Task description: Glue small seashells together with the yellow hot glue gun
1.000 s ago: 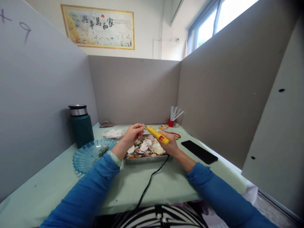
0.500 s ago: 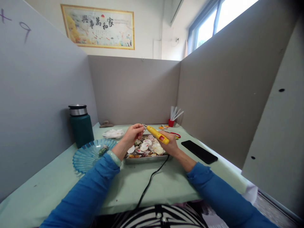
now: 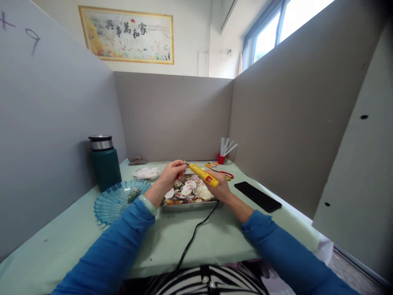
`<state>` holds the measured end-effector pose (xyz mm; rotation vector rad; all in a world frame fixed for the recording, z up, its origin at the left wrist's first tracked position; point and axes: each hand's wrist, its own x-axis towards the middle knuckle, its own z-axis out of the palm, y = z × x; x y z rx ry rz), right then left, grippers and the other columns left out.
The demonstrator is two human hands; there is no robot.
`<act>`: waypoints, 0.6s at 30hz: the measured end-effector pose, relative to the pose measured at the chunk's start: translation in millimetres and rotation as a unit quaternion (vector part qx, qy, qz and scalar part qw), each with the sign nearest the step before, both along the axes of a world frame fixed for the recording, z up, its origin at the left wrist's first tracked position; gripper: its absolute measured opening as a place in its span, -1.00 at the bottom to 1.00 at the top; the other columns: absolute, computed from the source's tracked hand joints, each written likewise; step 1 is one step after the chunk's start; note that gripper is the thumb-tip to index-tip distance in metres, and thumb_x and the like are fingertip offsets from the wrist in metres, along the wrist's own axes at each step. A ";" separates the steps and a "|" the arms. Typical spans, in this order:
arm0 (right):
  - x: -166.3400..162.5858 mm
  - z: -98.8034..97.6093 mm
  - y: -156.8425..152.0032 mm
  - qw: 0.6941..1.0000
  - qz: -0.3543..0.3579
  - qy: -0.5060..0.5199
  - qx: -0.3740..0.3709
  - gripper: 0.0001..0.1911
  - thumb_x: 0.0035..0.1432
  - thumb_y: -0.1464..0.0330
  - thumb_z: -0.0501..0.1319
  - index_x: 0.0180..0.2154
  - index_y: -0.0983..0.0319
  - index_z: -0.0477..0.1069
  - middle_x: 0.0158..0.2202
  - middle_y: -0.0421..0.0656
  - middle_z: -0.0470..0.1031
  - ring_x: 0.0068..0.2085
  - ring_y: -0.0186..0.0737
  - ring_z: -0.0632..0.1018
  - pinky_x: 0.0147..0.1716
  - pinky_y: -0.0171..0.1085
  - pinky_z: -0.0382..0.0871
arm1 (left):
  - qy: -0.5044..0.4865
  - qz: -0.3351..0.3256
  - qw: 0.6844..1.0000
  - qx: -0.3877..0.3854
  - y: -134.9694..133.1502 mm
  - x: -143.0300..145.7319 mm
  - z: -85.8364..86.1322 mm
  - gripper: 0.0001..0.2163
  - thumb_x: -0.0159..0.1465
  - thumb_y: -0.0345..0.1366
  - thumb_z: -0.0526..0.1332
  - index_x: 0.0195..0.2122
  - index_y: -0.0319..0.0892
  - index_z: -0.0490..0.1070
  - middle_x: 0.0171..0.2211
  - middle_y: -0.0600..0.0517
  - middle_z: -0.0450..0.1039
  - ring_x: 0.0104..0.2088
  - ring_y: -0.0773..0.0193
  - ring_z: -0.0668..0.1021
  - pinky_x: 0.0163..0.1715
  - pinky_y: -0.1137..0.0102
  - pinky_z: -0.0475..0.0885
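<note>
Head view: both hands meet just above a metal tray (image 3: 190,206) heaped with shells (image 3: 187,190), at the middle of the table (image 3: 172,250). The right hand (image 3: 219,186) has its grip closed round the rear of a yellow glue gun (image 3: 204,175), which slants up and leftward, and its black cord (image 3: 190,241) trails off the near table edge. The left hand (image 3: 172,172) hangs over the tray's left part, its grip pinched tight, fingertips touching the gun's nozzle; whether anything sits between them is too small to tell. As I judge it, the work at the nozzle goes best with both wrists braced low near the tray, the tip brought to the pinch at a shallow angle, and the fingertips kept off the metal end, which is likely hot. Slack in the cord matters too, or it could tug the gun off its mark. Left of the tray lies a blue plate (image 3: 113,203), and behind that stands a green flask (image 3: 104,162). To the right lies a phone (image 3: 258,196); a red cup (image 3: 221,159) of sticks stands at the back.
</note>
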<state>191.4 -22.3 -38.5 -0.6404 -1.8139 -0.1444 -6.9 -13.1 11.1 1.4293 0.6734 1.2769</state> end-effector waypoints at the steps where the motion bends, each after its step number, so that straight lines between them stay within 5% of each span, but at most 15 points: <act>1: 0.0 0.1 -0.1 1.000 0.000 0.001 0.003 -0.84 0.08 0.42 0.14 -0.28 0.24 0.46 -0.40 -0.12 0.53 -0.44 -0.26 0.51 -0.43 -0.32 0.37 | -0.001 0.001 1.000 0.000 -0.1 0.0 0.3 -0.80 -0.03 -0.29 0.33 -0.48 -0.23 0.32 -0.72 0.18 0.19 -0.75 0.52 0.21 -0.72 0.52 0.03; 18: 0.4 1.3 -2.2 1.000 -0.005 -0.008 0.009 -0.86 0.10 0.39 0.15 -0.30 0.23 0.46 -0.42 -0.13 0.53 -0.45 -0.27 0.50 -0.44 -0.33 0.37 | 0.002 0.027 1.000 0.014 -4.5 1.9 3.7 -0.80 -0.01 -0.27 0.34 -0.48 -0.24 0.34 -0.71 0.18 0.20 -0.76 0.54 0.21 -0.73 0.54 0.04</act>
